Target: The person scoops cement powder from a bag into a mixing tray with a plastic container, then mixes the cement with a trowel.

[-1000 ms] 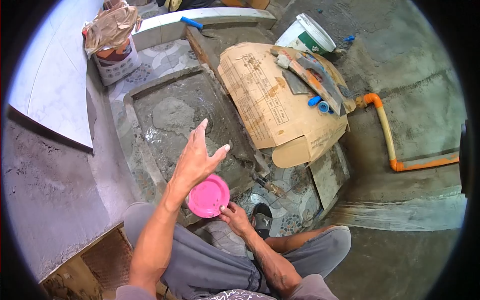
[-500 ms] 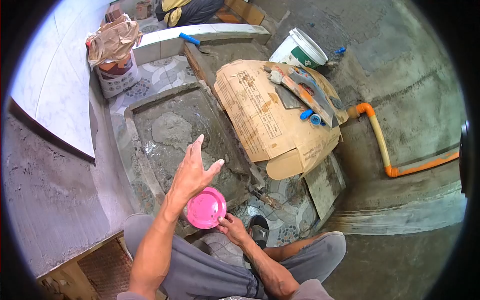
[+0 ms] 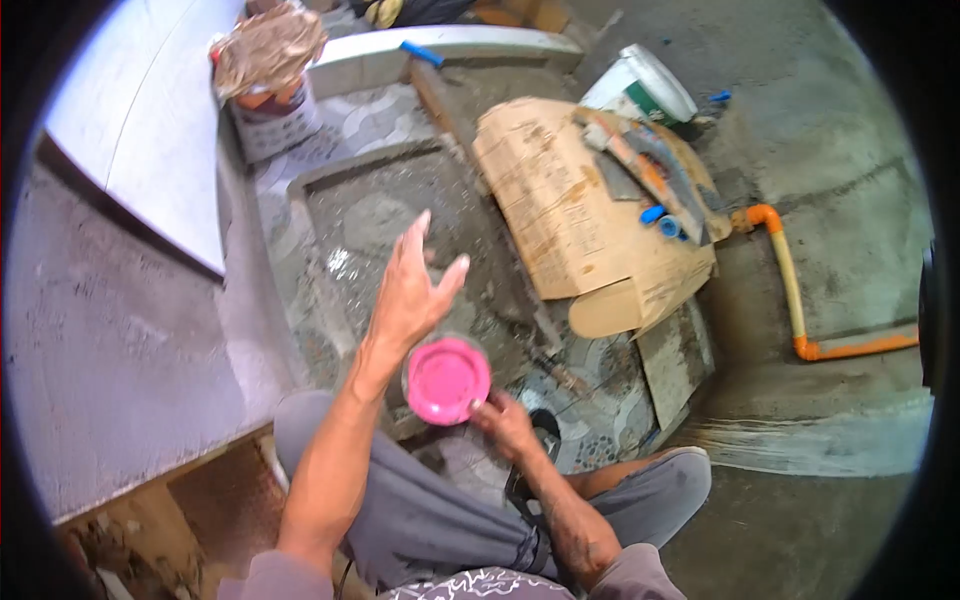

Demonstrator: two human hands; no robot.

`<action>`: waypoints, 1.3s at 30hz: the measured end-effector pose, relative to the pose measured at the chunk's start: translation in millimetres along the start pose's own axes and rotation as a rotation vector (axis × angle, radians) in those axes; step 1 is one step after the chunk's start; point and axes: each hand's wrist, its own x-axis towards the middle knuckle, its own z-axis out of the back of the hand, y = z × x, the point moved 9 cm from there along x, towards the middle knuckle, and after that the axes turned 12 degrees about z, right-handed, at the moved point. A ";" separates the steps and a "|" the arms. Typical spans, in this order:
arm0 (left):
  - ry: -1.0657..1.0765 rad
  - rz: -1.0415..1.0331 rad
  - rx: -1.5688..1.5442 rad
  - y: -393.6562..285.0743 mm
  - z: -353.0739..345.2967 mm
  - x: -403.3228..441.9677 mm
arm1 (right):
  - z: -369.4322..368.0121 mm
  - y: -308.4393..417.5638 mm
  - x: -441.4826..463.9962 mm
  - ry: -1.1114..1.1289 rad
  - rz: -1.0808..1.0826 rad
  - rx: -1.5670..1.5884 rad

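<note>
A person's right hand (image 3: 505, 425) pinches the near-right rim of a round pink plastic dish (image 3: 449, 381), at the near end of a shallow grey rectangular tray (image 3: 368, 162) of wet-looking cement (image 3: 372, 222). The left hand (image 3: 408, 292), seemingly empty, thumb and fingers spread, is above the tray.

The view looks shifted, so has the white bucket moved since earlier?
No: the white bucket keeps its place against the orange pipe elbow; the whole view shifted.
</note>
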 end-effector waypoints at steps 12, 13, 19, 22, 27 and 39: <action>-0.500 -0.008 -0.449 16.6 125.5 -8.1 | -75.9 308.2 -58.4 0.081 1.656 -1.334; -0.496 0.008 -0.445 14.9 126.5 -9.7 | -72.6 313.3 -56.2 0.114 1.704 -1.368; -0.427 0.068 -0.357 15.7 127.5 -25.5 | -7.5 374.4 -24.0 -0.062 1.623 -1.647; -0.386 0.190 -0.230 4.0 124.5 -43.7 | 74.4 435.2 4.2 -0.415 1.699 -1.726; -0.399 0.269 0.102 -16.8 112.0 -81.7 | 227.2 537.4 94.4 -0.919 1.492 -1.987; 0.038 0.213 0.812 -46.1 -11.8 -101.7 | 439.2 557.3 290.4 -0.871 1.061 -2.322</action>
